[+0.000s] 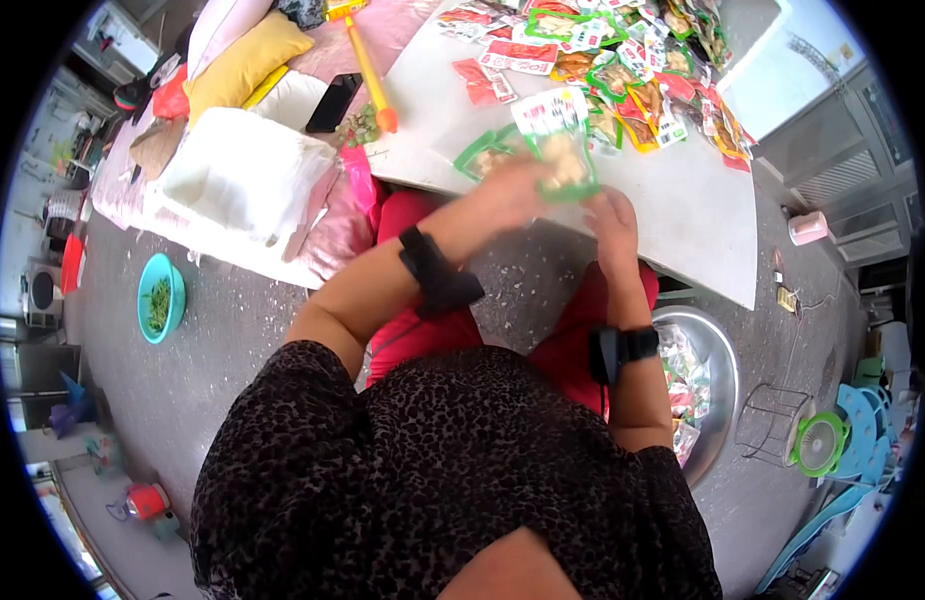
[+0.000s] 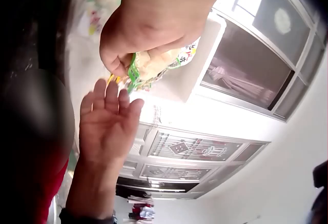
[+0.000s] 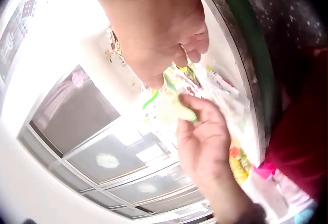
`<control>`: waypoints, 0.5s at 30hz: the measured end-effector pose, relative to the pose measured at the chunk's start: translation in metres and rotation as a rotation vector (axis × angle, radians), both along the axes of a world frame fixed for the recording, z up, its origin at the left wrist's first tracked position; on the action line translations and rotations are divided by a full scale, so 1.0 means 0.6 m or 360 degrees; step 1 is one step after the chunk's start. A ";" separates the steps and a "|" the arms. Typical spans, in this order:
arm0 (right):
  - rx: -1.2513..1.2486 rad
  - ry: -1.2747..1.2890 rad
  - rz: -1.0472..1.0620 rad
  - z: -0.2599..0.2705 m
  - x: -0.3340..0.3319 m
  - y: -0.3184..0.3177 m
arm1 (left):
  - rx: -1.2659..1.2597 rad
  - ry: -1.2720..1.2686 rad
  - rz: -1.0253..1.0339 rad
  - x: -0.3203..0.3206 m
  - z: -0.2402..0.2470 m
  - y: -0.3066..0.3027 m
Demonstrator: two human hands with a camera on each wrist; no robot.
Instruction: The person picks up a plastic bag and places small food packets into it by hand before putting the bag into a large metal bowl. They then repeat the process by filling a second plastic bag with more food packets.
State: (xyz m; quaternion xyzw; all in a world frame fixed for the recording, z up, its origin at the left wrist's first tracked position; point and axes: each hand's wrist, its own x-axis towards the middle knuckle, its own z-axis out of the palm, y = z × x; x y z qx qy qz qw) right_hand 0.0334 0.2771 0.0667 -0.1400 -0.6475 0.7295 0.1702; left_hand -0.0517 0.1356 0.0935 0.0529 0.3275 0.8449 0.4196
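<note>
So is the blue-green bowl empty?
No, the bowl has green leaves in it.

This appears to be a room of a home, going by the yellow pillow (image 1: 251, 72) and pink bedding (image 1: 413, 35), the green fan (image 1: 820, 443), the bowl (image 1: 179, 285) of greens (image 1: 160, 304) and the hanging clothes (image 2: 143, 211)

Room over near right tabletop (image 1: 683, 225); heaped packets (image 1: 633, 75) block far side.

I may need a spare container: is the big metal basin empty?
Not empty: colourful packets lie inside the metal basin. An arm partly blocks the view; how full, I cannot tell.
</note>
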 end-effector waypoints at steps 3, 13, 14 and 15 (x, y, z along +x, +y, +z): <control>-0.0615 -0.0036 0.0208 0.006 0.034 -0.008 | 0.0053 -0.0168 -0.0118 0.058 -0.015 0.005; -0.0824 0.0090 -0.0272 0.010 0.089 0.022 | -0.1516 0.2267 0.0495 0.064 -0.010 -0.009; -0.0749 0.0036 -0.0274 0.008 0.093 0.029 | -0.1623 0.2539 0.0694 0.051 -0.024 -0.011; -0.0704 -0.0001 -0.0236 0.007 0.097 0.035 | -0.1720 0.2810 0.0906 0.042 -0.034 -0.013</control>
